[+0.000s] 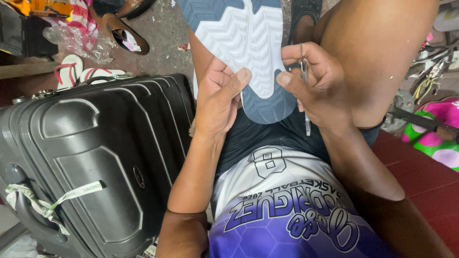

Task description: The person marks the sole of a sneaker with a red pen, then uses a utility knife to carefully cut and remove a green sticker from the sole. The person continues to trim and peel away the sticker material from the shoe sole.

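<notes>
While the left hand (217,98) grips the shoe (246,48) at its heel edge, thumb pressed flat on the white sole, the right hand (318,83) closes its fingers (292,82) around a thin metal awl (305,91) just beside that edge. Sole up, the shoe runs lengthwise away from the fingers, heel nearest them. Left of the fingers lies a dark suitcase (95,157).

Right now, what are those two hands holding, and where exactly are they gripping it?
Both grip a shoe sole at its rounded near end: left hand with thumb on the tread, right hand on the opposite edge, also pinching a thin metal tool by its upper shaft.
</notes>
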